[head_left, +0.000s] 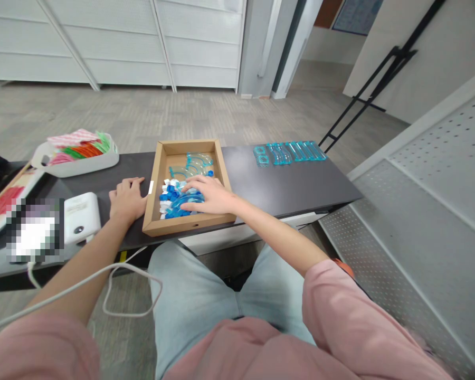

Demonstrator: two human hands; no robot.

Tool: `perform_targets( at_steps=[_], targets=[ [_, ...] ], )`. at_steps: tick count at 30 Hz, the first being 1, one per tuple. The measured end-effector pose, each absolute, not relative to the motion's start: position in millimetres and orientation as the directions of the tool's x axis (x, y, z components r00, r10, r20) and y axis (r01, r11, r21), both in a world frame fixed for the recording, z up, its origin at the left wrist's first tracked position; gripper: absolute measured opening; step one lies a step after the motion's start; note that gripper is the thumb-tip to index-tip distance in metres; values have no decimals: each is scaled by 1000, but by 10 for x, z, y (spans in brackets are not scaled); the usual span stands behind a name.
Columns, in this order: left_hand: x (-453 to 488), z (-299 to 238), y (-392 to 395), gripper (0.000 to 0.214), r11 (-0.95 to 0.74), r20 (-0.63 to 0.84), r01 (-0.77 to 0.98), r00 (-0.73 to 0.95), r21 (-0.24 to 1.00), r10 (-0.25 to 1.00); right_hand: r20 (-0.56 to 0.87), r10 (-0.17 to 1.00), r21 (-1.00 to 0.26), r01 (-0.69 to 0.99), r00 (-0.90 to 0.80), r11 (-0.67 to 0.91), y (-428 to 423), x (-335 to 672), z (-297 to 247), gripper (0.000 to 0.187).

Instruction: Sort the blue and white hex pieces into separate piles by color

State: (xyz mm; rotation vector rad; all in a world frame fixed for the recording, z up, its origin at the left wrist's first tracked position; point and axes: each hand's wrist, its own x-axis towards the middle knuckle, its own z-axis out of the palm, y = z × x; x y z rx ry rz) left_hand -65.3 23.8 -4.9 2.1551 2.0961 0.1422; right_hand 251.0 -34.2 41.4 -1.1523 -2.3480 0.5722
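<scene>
- Head view, far left: a white tray (30, 184) with red contents is seen on the dark counter (269, 187), partly cut off by the picture's edge.
- Beside it, a device (35, 232) is masked by pixels, and a white power bank (83, 208) is laid just to its right. A white cable (132, 265) is looped in front of the counter.
- Behind these, a white basket (79, 168) is filled with pink, orange and green bundles (81, 149).
- The left hand (127, 199) is rested on the counter between power bank and box, its fingers loosely spread; whether the box is touched by it cannot be told.
- The open cardboard box (190, 224) is set near the counter's front edge. Clear curved tubes (200, 161) are held in its back part; blue and white pieces (168, 194) are heaped in its front part, towards the left.
- The right hand (209, 196) is extended over the box's right wall, above the heap. Thumb and fingers are held apart; whether a piece is touched cannot be told.
- Farther right, clear blue-edged pieces (291, 153) are lined up near the counter's far edge.
- Far right, a perforated panel (431, 174) is seen beside the counter's end.
</scene>
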Motion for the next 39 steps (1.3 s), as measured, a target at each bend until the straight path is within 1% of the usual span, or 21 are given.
perform_targets(
  at_steps=[2,3,4,6,8,10,11,13,15,18,22,25,28,30,31,33,35,37,39],
  targets=[
    [-649,-38,240,79,-23,-38,987,29,157,999,282,840,-564,628,-464,536,-203,2785,403,38],
    [-643,-29,239,80,-22,-45,988,29,156,999,309,873,-560,670,-376,487,-103,2965,392,39],
    [-637,-21,237,81,-22,-49,988,30,154,998,320,910,-548,732,-263,405,10,3163,374,41],
    [-623,-5,229,82,-22,-51,988,30,154,998,312,950,-502,851,10,156,252,3572,317,50],
    [-611,4,220,81,-19,-49,988,27,156,998,255,948,-424,903,192,-69,463,3930,229,67],
    [-604,3,212,81,-15,-46,988,23,157,999,184,938,-353,911,293,-214,610,4182,121,82],
    [-604,0,210,81,-15,-44,987,23,157,999,154,937,-325,911,315,-253,657,4262,63,87],
    [-609,-12,212,81,-17,-37,987,23,159,999,124,938,-291,916,324,-277,709,4336,-47,88],
    [-623,-30,221,81,-18,-32,986,23,164,999,143,942,-287,924,303,-254,725,4324,-137,78],
    [-655,-61,240,81,-10,-30,986,15,167,999,196,939,-302,928,283,-217,723,4232,-223,56],
    [-674,-86,243,79,-24,-17,986,27,166,999,226,941,-312,934,251,-174,708,4141,-280,30],
    [-652,-75,226,80,-36,-9,984,38,173,999,254,938,-374,918,235,-129,701,4160,-297,18],
    [-624,-54,209,78,-31,-8,984,33,178,999,311,915,-529,846,256,-57,742,4174,-248,15],
    [-612,-45,204,76,-28,-11,983,30,179,999,381,898,-619,782,218,73,813,4098,-161,18],
    [-610,-43,203,76,-26,-12,983,29,180,1000,421,891,-641,751,171,159,862,4017,-102,20],
    [-607,-42,202,75,-22,-14,983,25,180,1000,486,874,-638,696,32,329,972,3762,34,24],
    [-606,-40,200,76,-18,-17,984,22,180,1000,500,855,-598,660,-135,454,1084,3405,172,26],
    [-605,-32,195,76,-16,-20,984,20,178,1000,459,843,-540,666,-280,515,1179,3010,289,27],
    [-604,-21,189,76,-18,-24,984,23,179,999,377,853,-487,705,-362,515,1245,2657,372,26]
  ],
)
